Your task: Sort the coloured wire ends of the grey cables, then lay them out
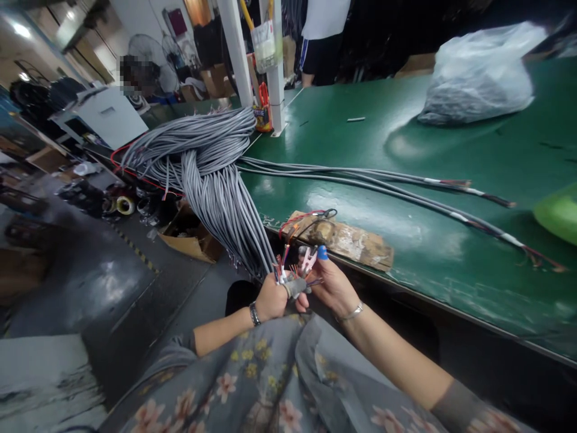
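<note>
My left hand point(271, 299) is closed round the ends of several grey cables at the table's front edge. Thin coloured wires point(282, 264) with bare copper tips fan out above its fingers, and a grey wrap covers a finger. Close beside it, my right hand point(332, 287) pinches a small pink clip-like tool point(309, 260) near the wire ends; a blue cover sits on its thumb. From the hands, the thick bundle of grey cables point(225, 198) runs up over the table's left end. Which wire the right fingers touch, I cannot make out.
A worn wooden block point(356, 243) with red and black leads lies along the edge of the green table point(342, 144). Separate grey cables point(360, 174) stretch rightward. A plastic bag point(482, 78), a white post point(276, 84) and a cardboard box point(192, 237) stand around. A person point(324, 36) is behind.
</note>
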Motion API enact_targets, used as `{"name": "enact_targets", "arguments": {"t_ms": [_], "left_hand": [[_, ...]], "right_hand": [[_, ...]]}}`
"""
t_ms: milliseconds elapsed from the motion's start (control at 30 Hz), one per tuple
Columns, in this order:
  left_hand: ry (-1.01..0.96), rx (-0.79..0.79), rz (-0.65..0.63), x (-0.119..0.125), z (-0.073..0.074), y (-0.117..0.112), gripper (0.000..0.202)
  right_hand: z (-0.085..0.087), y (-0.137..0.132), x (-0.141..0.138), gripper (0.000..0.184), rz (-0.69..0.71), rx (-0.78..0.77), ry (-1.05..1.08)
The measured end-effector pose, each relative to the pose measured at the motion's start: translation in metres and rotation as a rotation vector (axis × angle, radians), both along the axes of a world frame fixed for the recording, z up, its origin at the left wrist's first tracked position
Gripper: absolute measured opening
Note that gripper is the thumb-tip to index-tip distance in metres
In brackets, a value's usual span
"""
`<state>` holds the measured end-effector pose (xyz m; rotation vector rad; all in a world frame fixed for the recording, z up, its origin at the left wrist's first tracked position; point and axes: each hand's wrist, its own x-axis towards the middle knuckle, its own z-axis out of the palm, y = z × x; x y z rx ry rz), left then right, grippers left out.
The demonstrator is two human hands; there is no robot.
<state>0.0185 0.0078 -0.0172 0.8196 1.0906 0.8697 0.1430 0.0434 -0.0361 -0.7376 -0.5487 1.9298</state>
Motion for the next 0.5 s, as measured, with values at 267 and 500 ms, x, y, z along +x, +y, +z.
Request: {"name": "enact_targets", "arguments": {"t_ms": [267, 500], "left_hand": [[0.071, -0.017, -0.032, -0.002, 0.01, -0.001, 0.042], [0.022, 0.03, -0.056, -0.009, 0.015, -0.009, 0.038]], "right_hand": [[-0.001, -0.001, -0.003, 0.041, -0.108, -0.122, 0.032], [-0.002, -0.008, 0.003, 0.038, -0.02, -0.08, 0.039]]}}
